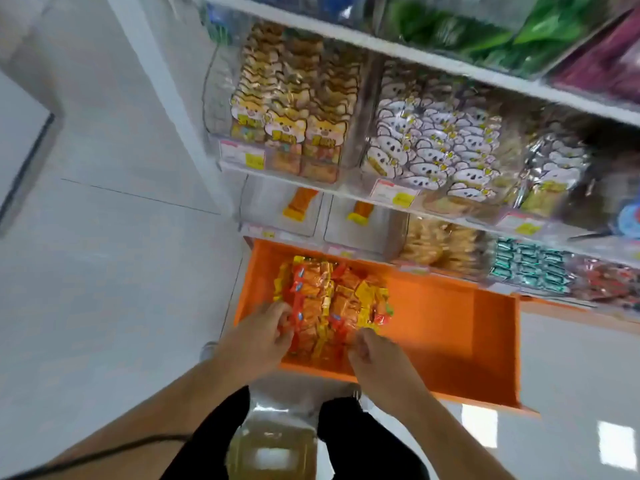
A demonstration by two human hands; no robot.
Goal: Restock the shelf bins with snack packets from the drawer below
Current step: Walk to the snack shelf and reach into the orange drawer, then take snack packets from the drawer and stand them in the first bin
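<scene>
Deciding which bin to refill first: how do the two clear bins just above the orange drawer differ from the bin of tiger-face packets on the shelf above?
The two clear bins hold almost nothing, one orange-and-yellow packet each; the tiger-face bin is packed with rows of packets. The clear bins sit directly above the orange drawer; the tiger-face bin is one shelf higher. Both kinds are transparent with price tags in front.

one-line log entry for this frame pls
phase: gathering | left hand: on snack packets | right hand: on packets | orange drawer: open | two clear bins: nearly empty
</scene>
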